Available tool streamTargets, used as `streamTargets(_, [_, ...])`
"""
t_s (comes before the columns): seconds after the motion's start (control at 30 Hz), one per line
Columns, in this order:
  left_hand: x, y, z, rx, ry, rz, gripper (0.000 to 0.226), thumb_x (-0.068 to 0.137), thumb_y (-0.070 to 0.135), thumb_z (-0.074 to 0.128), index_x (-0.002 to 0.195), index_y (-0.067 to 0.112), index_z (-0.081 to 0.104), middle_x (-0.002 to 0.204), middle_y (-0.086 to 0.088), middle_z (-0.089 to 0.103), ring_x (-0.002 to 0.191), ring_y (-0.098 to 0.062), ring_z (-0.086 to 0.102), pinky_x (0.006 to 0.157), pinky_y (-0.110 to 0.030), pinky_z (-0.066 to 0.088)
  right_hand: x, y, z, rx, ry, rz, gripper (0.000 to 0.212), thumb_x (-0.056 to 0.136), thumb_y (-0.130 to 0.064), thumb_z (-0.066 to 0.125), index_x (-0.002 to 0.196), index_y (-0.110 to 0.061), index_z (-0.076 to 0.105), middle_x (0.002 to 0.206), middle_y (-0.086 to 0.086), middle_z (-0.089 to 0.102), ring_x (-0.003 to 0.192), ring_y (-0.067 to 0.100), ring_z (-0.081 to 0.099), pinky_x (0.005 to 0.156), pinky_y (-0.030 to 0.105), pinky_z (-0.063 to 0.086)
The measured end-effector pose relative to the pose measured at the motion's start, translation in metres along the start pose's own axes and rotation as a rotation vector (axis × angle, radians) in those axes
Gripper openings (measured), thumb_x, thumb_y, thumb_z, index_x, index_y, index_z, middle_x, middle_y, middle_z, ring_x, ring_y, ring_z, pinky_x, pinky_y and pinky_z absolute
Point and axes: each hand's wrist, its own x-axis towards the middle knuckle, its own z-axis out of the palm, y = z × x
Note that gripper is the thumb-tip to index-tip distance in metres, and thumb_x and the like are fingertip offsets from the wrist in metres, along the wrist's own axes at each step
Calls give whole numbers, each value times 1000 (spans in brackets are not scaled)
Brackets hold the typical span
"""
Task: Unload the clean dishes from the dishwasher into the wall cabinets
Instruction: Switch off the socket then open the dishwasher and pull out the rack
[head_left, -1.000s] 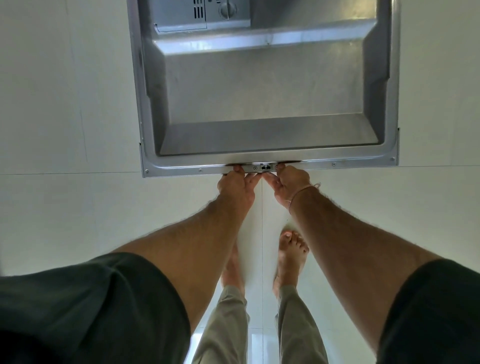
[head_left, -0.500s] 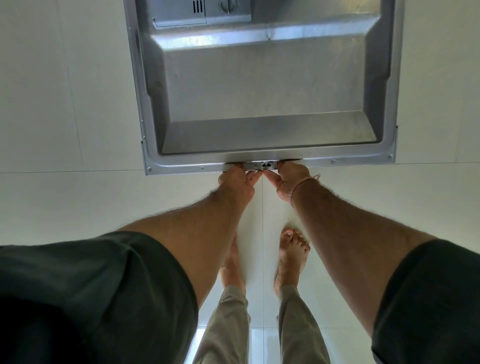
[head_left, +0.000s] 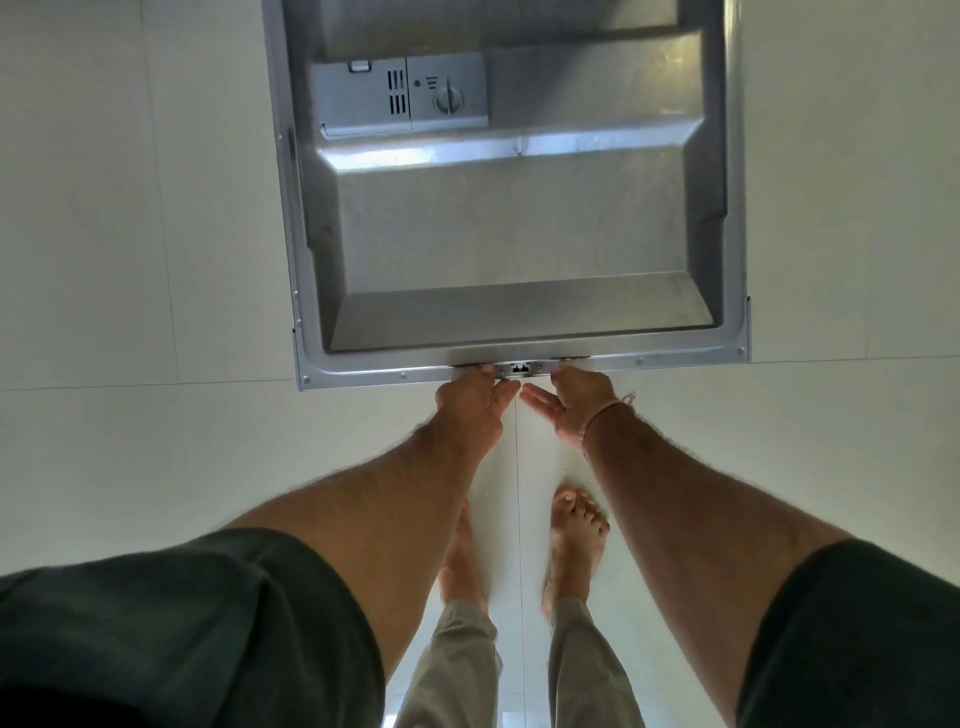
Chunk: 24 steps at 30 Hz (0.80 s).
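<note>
Right now the dishwasher door (head_left: 519, 234) lies open and flat at 12 o'clock in your view, its steel inner face up. Your left hand (head_left: 472, 410) and right hand (head_left: 579, 410) meet its near rim at the door's 6 o'clock edge, one on each side of the latch (head_left: 521, 369). On both, the fingers hook over the rim with their tips out of sight, while the thumbs stay straight and off the metal. The detergent dispenser (head_left: 400, 96) sits at the door's 11 o'clock. Your bare feet (head_left: 574, 540) stand at 6 o'clock on the pale floor (head_left: 130, 441).
</note>
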Motion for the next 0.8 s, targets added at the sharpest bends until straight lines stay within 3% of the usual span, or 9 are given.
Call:
streamTargets(0.1, [-23,6,4,30,-7,-44,33,102,4,47,134,-4,50,144,-20,49,132,-33,51,104,-36,47,-18,-2,-5,-37,27,-64,29,101,-4,44,128,-6,55,85,-1,56,103,27,68,91,42,56])
streamTargets(0.17, [-38,14,8,37,-21,-56,18,99,7,56,115,2,61,136,-18,56,128,-33,54,105,-40,47,-29,-6,-4,-18,37,-87,31,101,-4,44,129,-8,56,87,-2,57,101,28,68,85,43,58])
streamTargets(0.23, [-48,22,12,67,-45,-47,4,95,9,64,96,6,62,110,-13,62,124,-33,57,102,-45,49,-44,-13,-3,-25,30,-113,26,100,-5,47,122,-9,60,89,2,60,102,29,68,85,43,58])
streamTargets(0.37, [-72,44,18,133,-66,8,21,92,10,67,112,8,61,94,-4,54,117,-31,56,102,-46,49,-79,-29,2,-56,14,-216,21,98,-6,45,109,-13,61,101,7,64,104,29,66,90,44,56])
streamTargets(0.43, [-89,56,19,161,-96,44,15,92,8,67,105,9,60,92,-2,53,107,-28,55,99,-45,50,-97,-36,7,-80,7,-266,19,97,-4,46,102,-14,61,104,8,64,103,27,65,91,43,55])
streamTargets(0.5, [-103,68,19,198,-95,67,13,91,9,69,99,11,58,89,-3,53,92,-23,56,88,-39,52,-115,-44,13,-97,-4,-316,22,97,-3,47,110,-15,59,109,8,64,103,25,63,94,42,52])
streamTargets(0.57, [-119,82,20,249,-104,98,20,90,12,72,104,11,58,94,-4,57,89,-20,57,82,-36,51,-135,-52,20,-105,-13,-366,28,98,-7,48,121,-19,57,116,8,62,107,26,61,97,42,50])
streamTargets(0.67, [-140,103,22,321,-119,127,53,90,18,72,135,10,47,130,-7,56,124,-25,54,99,-37,48,-163,-63,31,-146,-36,-427,41,98,-8,49,138,-18,49,125,8,60,112,27,58,94,40,48])
streamTargets(0.8, [-172,130,25,418,-158,206,69,91,21,70,150,15,33,153,-6,40,137,-26,44,108,-38,41,-200,-78,41,-169,-62,-499,43,98,-9,49,140,-18,48,128,10,59,112,27,56,95,41,46])
